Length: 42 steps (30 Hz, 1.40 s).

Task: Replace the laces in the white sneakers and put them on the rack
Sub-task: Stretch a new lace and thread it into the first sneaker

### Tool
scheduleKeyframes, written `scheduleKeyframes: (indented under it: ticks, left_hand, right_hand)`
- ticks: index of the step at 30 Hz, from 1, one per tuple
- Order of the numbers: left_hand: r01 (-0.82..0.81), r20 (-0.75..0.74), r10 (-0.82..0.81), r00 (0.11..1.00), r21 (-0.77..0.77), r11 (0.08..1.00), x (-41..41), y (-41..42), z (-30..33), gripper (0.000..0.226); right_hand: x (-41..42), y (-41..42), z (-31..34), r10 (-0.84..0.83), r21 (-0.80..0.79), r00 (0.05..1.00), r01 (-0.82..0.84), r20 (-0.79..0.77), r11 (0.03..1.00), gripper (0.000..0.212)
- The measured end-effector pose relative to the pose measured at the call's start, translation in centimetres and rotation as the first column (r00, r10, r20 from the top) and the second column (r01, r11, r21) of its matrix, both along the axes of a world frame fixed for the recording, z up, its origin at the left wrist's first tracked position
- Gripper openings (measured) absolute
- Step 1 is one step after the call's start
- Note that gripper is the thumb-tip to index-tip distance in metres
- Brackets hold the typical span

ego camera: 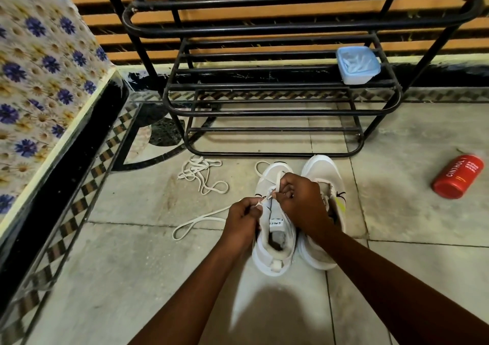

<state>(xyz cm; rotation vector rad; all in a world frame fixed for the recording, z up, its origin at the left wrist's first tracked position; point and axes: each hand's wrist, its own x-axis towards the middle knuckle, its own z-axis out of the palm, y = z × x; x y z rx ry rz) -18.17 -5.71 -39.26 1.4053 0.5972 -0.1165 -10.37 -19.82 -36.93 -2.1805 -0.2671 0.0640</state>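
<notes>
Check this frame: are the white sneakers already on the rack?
No, both white sneakers stand on the floor in front of the black rack, with both hands working a lace at one.

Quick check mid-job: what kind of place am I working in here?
Probably a home entryway or hallway floor: a black metal shoe rack against the wall, patterned floor tiles, and a floral-covered piece of furniture on the left.
</notes>
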Motion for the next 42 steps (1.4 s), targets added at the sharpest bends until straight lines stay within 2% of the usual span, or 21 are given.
scheduleKeyframes:
  ticks: [5,12,16,20,26,31,35,42]
  left_hand:
    - [-0.003,0.002,0.003,1.0,-0.026,1.0,0.2,0.1,-0.3,0.021]
    - [-0.008,0.002,0.008,1.0,-0.046,0.999,0.2,0.1,-0.6,0.02]
    - [-0.006,0.004,0.006,1.0,-0.053,0.999,0.3,0.1,-0.6,0.021]
    - [0.001,0.016,0.0,1.0,-0.064,0.998,0.2,0.0,-0.5,0.023]
    - [0.108,0.014,-0.107,0.994,-0.018,0.994,0.6,0.3,0.2,0.027]
    - [0.15,-0.007,-0.15,0.989,0.007,0.989,0.9,0.6,0.7,0.026]
    - [0.126,-0.021,-0.126,0.992,0.011,0.992,1.0,0.6,0.7,0.027]
    - [0.1,-0.004,-0.1,0.995,0.072,0.992,0.9,-0.3,0.6,0.025]
  right_hand:
    - [0.0,0.3,0.0,0.023,-0.037,0.999,-0.022,0.032,0.999,0.033]
    - [0.2,0.4,-0.1,0.128,-0.1,0.985,-0.117,0.114,0.988,0.026]
    - [0.6,0.4,0.2,0.217,-0.177,0.966,-0.191,0.143,0.966,0.014]
    - [0.8,0.4,0.3,0.237,-0.199,0.961,-0.206,0.143,0.958,0.017]
    - [1.5,0.6,-0.4,0.305,-0.278,0.946,-0.264,0.115,0.924,0.025]
    - [2.2,1.1,-0.3,0.281,-0.328,0.958,-0.28,-0.046,0.902,0.014]
    - [2.5,0.3,0.2,0.231,-0.307,0.968,-0.252,-0.104,0.918,0.02]
    - [-0.9,-1.4,-0.8,0.094,-0.164,0.983,-0.067,0.159,0.984,0.026]
